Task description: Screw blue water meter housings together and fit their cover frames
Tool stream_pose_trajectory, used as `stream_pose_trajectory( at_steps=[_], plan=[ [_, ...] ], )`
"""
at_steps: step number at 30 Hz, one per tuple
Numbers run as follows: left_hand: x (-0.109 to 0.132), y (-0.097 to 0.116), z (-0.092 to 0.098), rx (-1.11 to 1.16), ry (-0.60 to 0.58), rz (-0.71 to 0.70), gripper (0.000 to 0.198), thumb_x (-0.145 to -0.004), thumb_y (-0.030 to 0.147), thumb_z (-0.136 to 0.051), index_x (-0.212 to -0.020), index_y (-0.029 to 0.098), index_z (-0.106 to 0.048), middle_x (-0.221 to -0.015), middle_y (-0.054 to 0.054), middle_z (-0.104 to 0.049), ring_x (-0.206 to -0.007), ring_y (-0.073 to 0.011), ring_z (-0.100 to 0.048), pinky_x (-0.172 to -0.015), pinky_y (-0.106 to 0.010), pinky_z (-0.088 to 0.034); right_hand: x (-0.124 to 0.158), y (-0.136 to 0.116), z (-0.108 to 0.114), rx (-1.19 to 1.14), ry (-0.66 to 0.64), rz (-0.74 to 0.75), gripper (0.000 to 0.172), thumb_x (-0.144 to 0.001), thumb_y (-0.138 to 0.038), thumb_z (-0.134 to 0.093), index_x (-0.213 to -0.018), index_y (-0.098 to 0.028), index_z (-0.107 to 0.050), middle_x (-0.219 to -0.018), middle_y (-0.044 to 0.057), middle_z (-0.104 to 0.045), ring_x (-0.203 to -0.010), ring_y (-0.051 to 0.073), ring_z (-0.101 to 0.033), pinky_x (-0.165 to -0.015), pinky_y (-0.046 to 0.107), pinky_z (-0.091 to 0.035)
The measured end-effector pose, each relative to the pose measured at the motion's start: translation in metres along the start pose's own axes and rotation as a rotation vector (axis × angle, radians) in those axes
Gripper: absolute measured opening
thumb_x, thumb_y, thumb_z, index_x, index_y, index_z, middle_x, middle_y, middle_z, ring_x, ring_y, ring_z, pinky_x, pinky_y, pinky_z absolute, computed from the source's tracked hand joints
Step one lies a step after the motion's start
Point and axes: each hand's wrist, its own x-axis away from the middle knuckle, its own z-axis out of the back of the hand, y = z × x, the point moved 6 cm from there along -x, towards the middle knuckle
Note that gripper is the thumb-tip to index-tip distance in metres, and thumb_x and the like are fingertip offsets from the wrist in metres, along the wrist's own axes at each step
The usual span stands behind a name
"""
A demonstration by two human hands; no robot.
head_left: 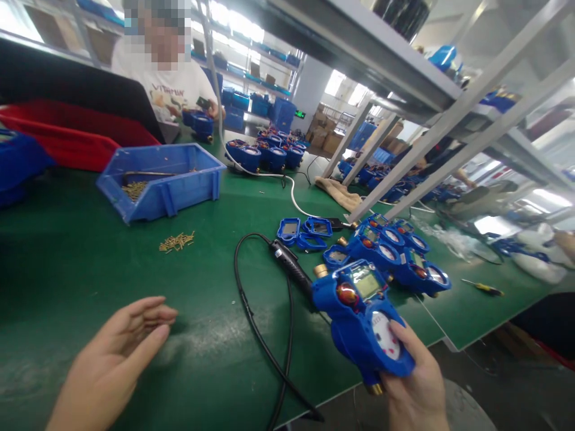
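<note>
My right hand (415,374) grips a blue water meter (359,317) with a round white dial, a small display, a red-wrapped part and brass pipe ends. The meter is raised above the front edge of the green table (202,347), tilted toward me. My left hand (119,353) hovers over the table at the left, fingers curved and apart from the thumb, holding nothing. Beyond it lies a small heap of brass screws (176,242). A black electric screwdriver (291,266) with a cable rests behind the held meter, which partly hides it.
A blue bin (179,194) with screws stands at the back left, before a red bin (67,134). Blue covers (309,233) and several more meters (395,251) sit at the right, near slanted metal posts (404,161). A yellow screwdriver (487,289) lies far right. A person (166,78) sits opposite.
</note>
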Motion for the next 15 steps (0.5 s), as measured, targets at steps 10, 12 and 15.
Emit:
stream_pose_trajectory(
  at_steps=[10,12,15],
  plan=[
    [0.016,0.046,-0.038,0.120,-0.199,-0.145,0.079,-0.049,0.033,-0.082,-0.121,0.025,-0.049,-0.118,-0.009,-0.061,-0.106,-0.0316,-0.058,-0.093,-0.036,-0.044,0.116,0.082,-0.166,-0.180,-0.462,-0.392,0.045,-0.062,-0.026,-0.069,-0.105,-0.018,-0.056,-0.093,0.007,-0.069,-0.085,0.028,-0.065,-0.076,0.040,-0.051],
    [0.004,0.044,-0.023,0.140,-0.187,-0.107,0.072,-0.052,0.031,-0.081,-0.117,0.023,-0.050,-0.108,-0.008,-0.066,-0.097,-0.0293,-0.062,-0.085,-0.033,-0.049,0.130,0.095,-0.182,-0.194,-0.501,-0.413,0.053,-0.059,-0.024,-0.069,-0.109,-0.020,-0.051,-0.101,0.007,-0.066,-0.093,0.028,-0.063,-0.080,0.040,-0.050],
    [-0.011,0.040,-0.009,0.228,-0.271,-0.055,0.065,-0.050,0.026,-0.081,-0.108,0.019,-0.054,-0.097,-0.008,-0.069,-0.089,-0.0280,-0.065,-0.076,-0.029,-0.052,0.144,0.110,-0.196,-0.189,-0.567,-0.386,0.062,-0.053,-0.022,-0.072,-0.110,-0.022,-0.046,-0.106,0.007,-0.063,-0.100,0.028,-0.060,-0.089,0.041,-0.046]
  ],
)
